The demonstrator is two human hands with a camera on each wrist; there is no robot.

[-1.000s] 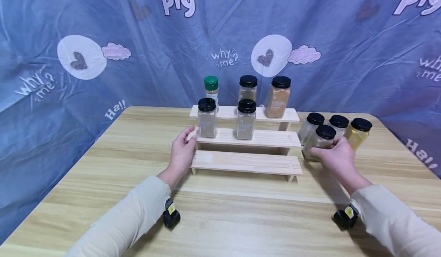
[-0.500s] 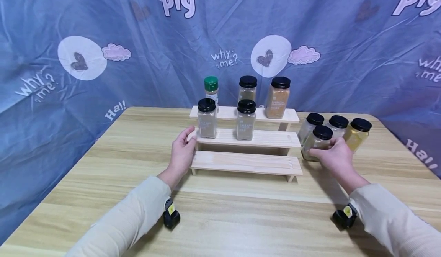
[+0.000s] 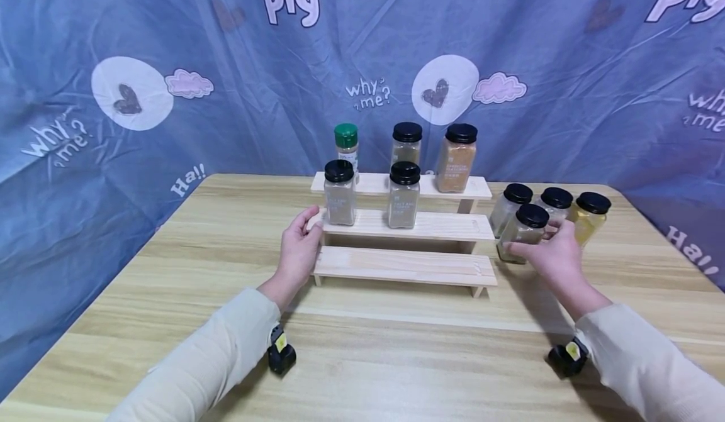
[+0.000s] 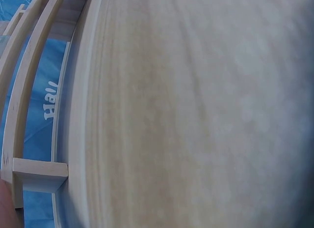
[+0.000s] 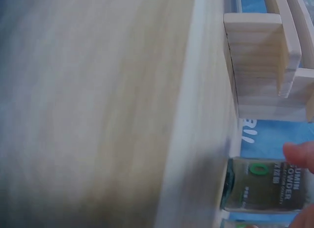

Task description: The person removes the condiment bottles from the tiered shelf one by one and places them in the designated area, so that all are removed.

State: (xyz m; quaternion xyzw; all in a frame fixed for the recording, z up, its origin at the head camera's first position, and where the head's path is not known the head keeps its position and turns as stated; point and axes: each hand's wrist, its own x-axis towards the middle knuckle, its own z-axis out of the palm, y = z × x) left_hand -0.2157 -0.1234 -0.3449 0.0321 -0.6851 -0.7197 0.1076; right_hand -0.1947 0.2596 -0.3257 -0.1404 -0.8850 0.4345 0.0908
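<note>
At the left end of the middle shelf of a three-tier wooden spice rack (image 3: 404,265), my left hand (image 3: 299,246) holds the board's edge between thumb and fingers. My right hand (image 3: 555,255) grips a glass spice jar (image 3: 518,236) with a black lid, to the right of the rack. The jar's base looks to be on the table; in the right wrist view the label of this cumin powder jar (image 5: 267,184) partly shows. Two black-lidded jars stand on the middle shelf, a salt-labelled jar (image 3: 403,205) among them. The lowest shelf bears no jars.
On the top shelf stand a green-capped bottle (image 3: 347,142), a black-lidded jar (image 3: 406,145) and an orange seasoning jar (image 3: 457,164). Close around my right hand are a clear jar (image 3: 506,211), another black-lidded jar (image 3: 555,200) and a yellow jar (image 3: 589,221). A blue printed cloth (image 3: 362,51) hangs behind the table.
My right hand and the jar in its grip have shifted very slightly left. My left hand stays at the rack's end.
</note>
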